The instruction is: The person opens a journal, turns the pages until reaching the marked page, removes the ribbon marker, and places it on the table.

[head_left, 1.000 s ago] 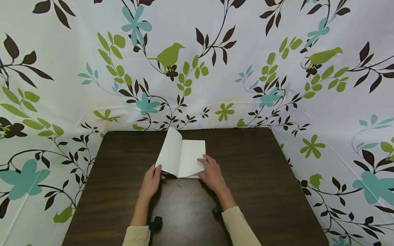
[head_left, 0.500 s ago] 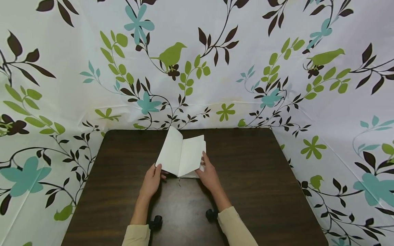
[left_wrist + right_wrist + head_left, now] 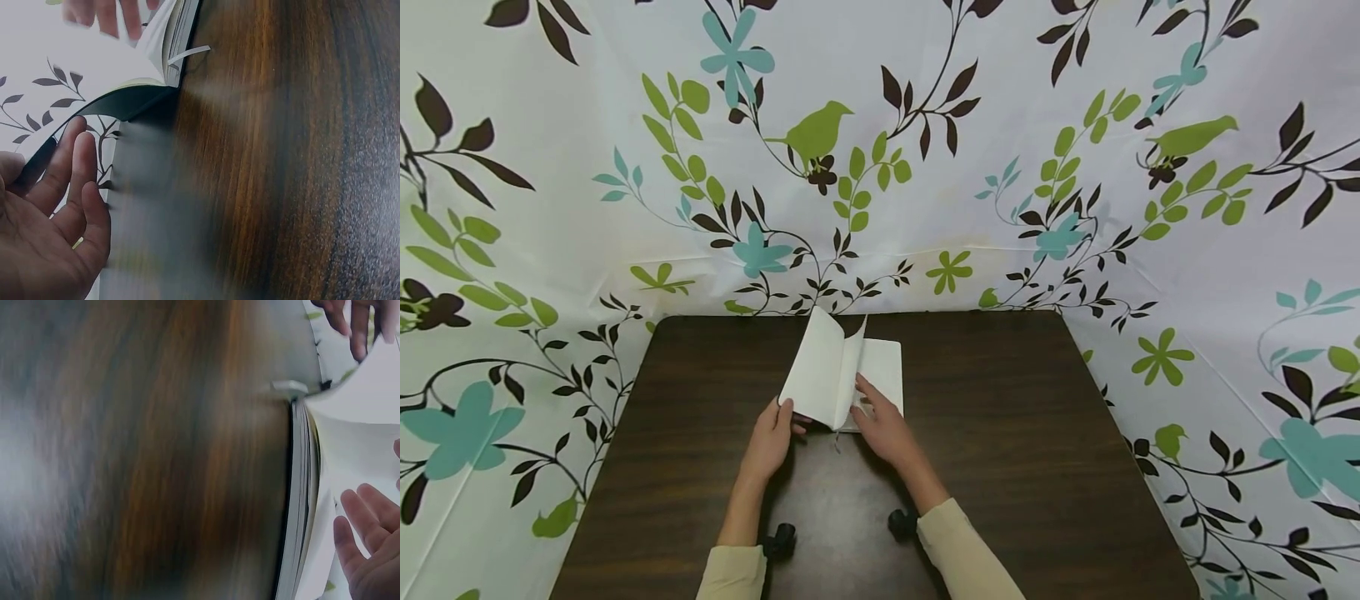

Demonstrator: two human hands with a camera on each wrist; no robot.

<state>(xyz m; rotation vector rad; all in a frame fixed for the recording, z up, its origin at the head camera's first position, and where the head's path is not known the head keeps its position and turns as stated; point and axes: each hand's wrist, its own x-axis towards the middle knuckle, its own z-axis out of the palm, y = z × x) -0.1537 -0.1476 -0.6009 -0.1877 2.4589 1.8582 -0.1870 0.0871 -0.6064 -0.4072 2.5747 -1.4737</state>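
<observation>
1. Open notebook [image 3: 883, 362] lies at the counter's [image 3: 1000, 417] far middle, left side raised;
2. Left hand [image 3: 769, 442]: grip pinching the left cover [image 3: 134, 101];
3. Right hand [image 3: 883, 427]: grip wide, fingers spread beside a lifted page [image 3: 849, 364].

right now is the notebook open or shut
Open: the left hand holds up one side of the notebook, and white pages show on both sides, with one page raised between them.

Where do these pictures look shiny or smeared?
Head view: pale sheen on the table, front middle; left wrist view: glare at the right edge, right hand slightly blurred at the top; right wrist view: glare at the left edge, wood grain smeared, the open notebook clearer.
</observation>
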